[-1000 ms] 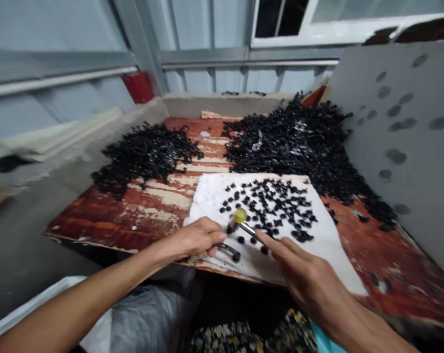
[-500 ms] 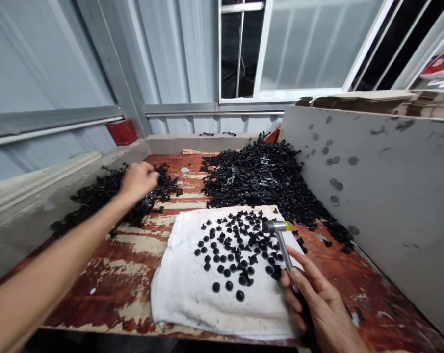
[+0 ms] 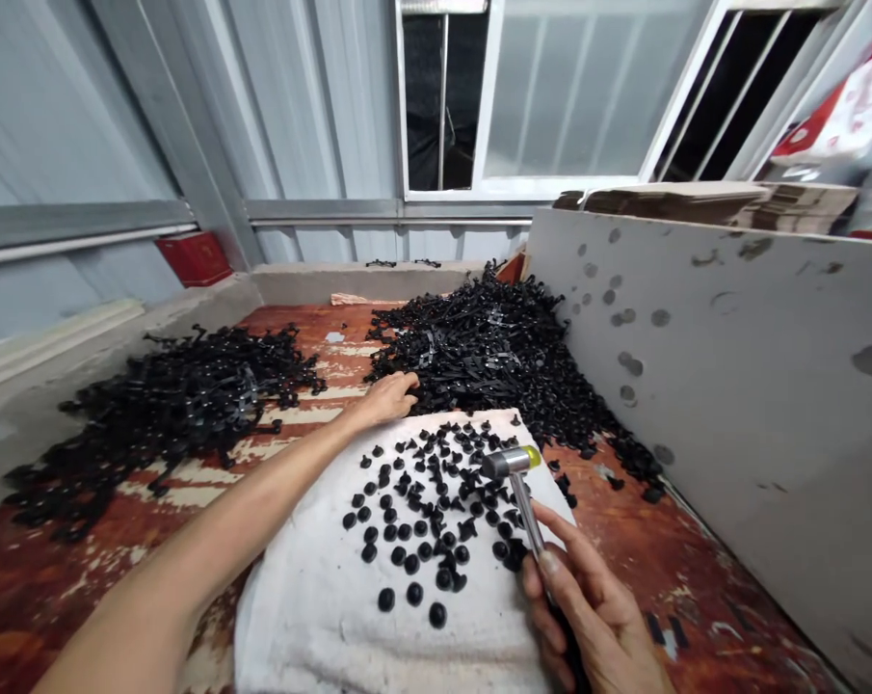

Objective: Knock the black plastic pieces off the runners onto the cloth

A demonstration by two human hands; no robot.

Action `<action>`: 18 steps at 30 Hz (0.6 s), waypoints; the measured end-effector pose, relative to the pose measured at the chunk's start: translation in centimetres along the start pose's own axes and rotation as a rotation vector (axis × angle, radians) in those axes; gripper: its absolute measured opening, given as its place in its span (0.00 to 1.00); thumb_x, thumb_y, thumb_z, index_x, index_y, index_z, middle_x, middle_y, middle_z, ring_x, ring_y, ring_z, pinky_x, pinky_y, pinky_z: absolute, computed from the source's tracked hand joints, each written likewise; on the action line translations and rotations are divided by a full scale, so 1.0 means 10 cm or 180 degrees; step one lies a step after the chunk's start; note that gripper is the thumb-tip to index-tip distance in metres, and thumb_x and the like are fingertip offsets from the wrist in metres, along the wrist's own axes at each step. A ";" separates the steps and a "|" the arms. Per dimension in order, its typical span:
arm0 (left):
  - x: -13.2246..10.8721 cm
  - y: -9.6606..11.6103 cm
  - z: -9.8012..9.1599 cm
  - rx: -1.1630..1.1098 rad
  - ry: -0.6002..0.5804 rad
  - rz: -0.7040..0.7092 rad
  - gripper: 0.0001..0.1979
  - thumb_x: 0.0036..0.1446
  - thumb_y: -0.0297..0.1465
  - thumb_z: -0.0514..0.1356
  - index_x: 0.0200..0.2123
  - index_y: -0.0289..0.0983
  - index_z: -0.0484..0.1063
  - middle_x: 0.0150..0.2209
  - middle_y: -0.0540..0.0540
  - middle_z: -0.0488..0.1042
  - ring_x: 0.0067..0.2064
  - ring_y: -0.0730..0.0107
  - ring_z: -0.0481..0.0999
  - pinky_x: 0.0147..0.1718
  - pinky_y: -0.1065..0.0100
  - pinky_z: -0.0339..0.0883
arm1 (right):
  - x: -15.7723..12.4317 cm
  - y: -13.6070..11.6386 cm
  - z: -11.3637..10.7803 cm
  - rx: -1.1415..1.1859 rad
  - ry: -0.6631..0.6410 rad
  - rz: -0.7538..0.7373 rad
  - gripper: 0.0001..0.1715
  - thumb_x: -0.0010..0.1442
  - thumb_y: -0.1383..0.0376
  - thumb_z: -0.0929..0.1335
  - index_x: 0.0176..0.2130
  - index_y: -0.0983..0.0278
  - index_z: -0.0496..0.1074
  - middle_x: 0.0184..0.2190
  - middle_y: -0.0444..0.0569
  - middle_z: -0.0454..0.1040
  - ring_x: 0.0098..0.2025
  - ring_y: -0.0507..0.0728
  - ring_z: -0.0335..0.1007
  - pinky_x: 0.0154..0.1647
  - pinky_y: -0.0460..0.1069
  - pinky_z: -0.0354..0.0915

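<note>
My right hand (image 3: 587, 602) is closed round the dark handle of a small hammer (image 3: 526, 506). One end of the hammer head is dark, the other yellow, and it hovers over the white cloth (image 3: 334, 617). Small black round-headed parts (image 3: 413, 593) with short stems lie scattered over the cloth. At the near edge of a big heap of black plastic strips (image 3: 471, 357) is my left hand (image 3: 386, 397), thumb and forefinger slightly apart; no held piece shows. A second heap of black strips (image 3: 182, 395) lies on the left.
Beneath everything is a worn red-brown tabletop (image 3: 659, 569). A grey spotted board (image 3: 753, 386) stands along the right, with stacked cardboard (image 3: 696, 204) behind it. A red box (image 3: 194, 258) sits in the back left corner, and a low ledge (image 3: 312, 282) runs along the back.
My left hand has moved right, from over the left heap to the near edge of the big heap. The hammer stays in my right hand over the cloth. The view has shifted slightly right.
</note>
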State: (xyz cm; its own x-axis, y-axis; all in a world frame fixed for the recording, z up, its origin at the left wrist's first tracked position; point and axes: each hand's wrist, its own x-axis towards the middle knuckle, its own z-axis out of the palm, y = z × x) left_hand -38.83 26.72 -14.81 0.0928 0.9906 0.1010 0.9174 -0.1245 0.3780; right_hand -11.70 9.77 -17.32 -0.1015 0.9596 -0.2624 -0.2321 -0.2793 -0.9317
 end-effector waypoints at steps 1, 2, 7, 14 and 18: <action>-0.01 -0.02 -0.01 -0.0100 0.0060 -0.0008 0.10 0.52 0.27 0.56 0.38 0.38 0.73 0.38 0.43 0.75 0.45 0.56 0.72 0.46 0.62 0.64 | 0.00 0.00 0.00 0.0004 0.0002 -0.0008 0.38 0.51 0.45 0.74 0.56 0.55 0.67 0.24 0.39 0.66 0.16 0.44 0.48 0.11 0.38 0.52; -0.01 -0.04 -0.03 -0.0211 0.0137 -0.0027 0.09 0.51 0.28 0.56 0.36 0.38 0.72 0.37 0.43 0.75 0.44 0.57 0.72 0.45 0.62 0.64 | 0.00 0.00 -0.01 0.0004 0.0005 -0.0015 0.38 0.51 0.45 0.73 0.56 0.55 0.67 0.24 0.39 0.66 0.16 0.44 0.49 0.11 0.38 0.52; 0.02 -0.03 -0.32 -0.0922 0.0641 -0.0176 0.05 0.51 0.31 0.56 0.26 0.37 0.69 0.30 0.46 0.70 0.44 0.59 0.69 0.42 0.66 0.65 | -0.02 0.00 0.01 0.0069 0.0025 -0.0127 0.38 0.51 0.46 0.74 0.56 0.56 0.66 0.24 0.38 0.66 0.17 0.44 0.49 0.11 0.38 0.53; -0.54 0.30 -0.78 -0.2402 0.0330 -0.0452 0.17 0.53 0.41 0.60 0.40 0.35 0.71 0.32 0.47 0.70 0.31 0.68 0.73 0.28 0.65 0.72 | 0.06 0.04 -0.05 -0.0010 -0.0277 -0.0177 0.36 0.48 0.42 0.74 0.44 0.64 0.66 0.16 0.32 0.56 0.14 0.43 0.46 0.10 0.38 0.51; -1.12 0.54 -0.66 -0.3647 -0.0359 -0.0640 0.16 0.49 0.37 0.67 0.39 0.34 0.73 0.34 0.47 0.70 0.31 0.69 0.73 0.24 0.66 0.73 | 0.03 0.02 -0.03 -0.0165 -0.0339 -0.0229 0.33 0.47 0.41 0.74 0.37 0.62 0.63 0.17 0.32 0.58 0.15 0.44 0.49 0.09 0.38 0.52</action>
State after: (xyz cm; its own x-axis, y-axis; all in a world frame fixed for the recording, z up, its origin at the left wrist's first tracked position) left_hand -37.47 14.53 -7.84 0.0723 0.9907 -0.1156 0.0391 0.1130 0.9928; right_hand -11.44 10.00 -17.69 -0.1892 0.9673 -0.1690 -0.1924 -0.2052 -0.9596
